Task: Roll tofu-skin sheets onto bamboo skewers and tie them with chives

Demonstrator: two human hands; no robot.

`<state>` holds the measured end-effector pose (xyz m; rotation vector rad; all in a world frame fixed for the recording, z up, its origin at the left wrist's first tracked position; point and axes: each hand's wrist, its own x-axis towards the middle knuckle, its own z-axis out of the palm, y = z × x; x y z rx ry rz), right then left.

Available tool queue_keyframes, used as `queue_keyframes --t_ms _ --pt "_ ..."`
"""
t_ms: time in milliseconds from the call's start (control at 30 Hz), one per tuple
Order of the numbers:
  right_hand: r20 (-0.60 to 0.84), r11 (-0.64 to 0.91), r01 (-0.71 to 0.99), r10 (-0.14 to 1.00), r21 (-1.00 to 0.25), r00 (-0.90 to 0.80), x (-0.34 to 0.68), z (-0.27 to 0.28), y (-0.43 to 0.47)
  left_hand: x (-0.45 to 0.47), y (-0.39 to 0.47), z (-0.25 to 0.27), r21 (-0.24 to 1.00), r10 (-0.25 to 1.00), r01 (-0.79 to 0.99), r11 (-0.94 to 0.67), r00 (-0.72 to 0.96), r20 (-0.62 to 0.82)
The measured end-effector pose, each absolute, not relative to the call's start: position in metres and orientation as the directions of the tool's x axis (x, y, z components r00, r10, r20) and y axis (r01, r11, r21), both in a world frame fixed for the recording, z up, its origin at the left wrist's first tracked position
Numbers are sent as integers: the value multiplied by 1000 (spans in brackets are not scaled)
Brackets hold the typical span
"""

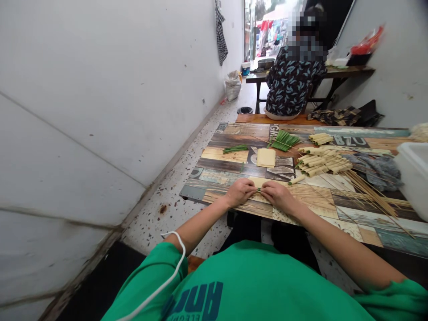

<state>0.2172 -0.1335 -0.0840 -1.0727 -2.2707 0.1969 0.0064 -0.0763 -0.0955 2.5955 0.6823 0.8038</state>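
At the near edge of the table, my left hand (241,192) and my right hand (279,196) face each other, fingers pinched on the near edge of a pale yellow tofu sheet (257,181). A bit of green chive (258,189) shows between the fingertips, partly wrapped in the sheet. Beyond it lies a square stack of tofu sheets (266,158). Cut chives (235,149) lie to its left, and a larger chive pile (284,141) sits behind. On the right are heaped tofu rolls (321,162) with green ends, some on skewers.
Loose bamboo skewers (376,196) spread across the table's right side, beside a grey cloth (376,170) and a white plastic bin (413,178). More rolls (321,139) lie at the back. Another person (294,80) sits on a bench (250,118) beyond the table.
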Motion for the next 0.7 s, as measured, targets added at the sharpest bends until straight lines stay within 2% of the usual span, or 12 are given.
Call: queue_keyframes --t_ms 100,267,500,700 --pt "439 606 644 791 -467 -427 217 -82 -130 6 -75 -96 434 574 400 -807 700 424" --pt "329 488 640 873 -594 -361 216 -75 -122 3 -72 -100 493 615 402 -772 670 417" --pt "64 226 670 964 -707 -257 218 -66 -110 -3 -69 -98 415 491 314 -854 751 442" --pt "24 181 613 967 -769 -255 218 -64 -106 -4 -71 -98 330 448 320 -888 763 467"
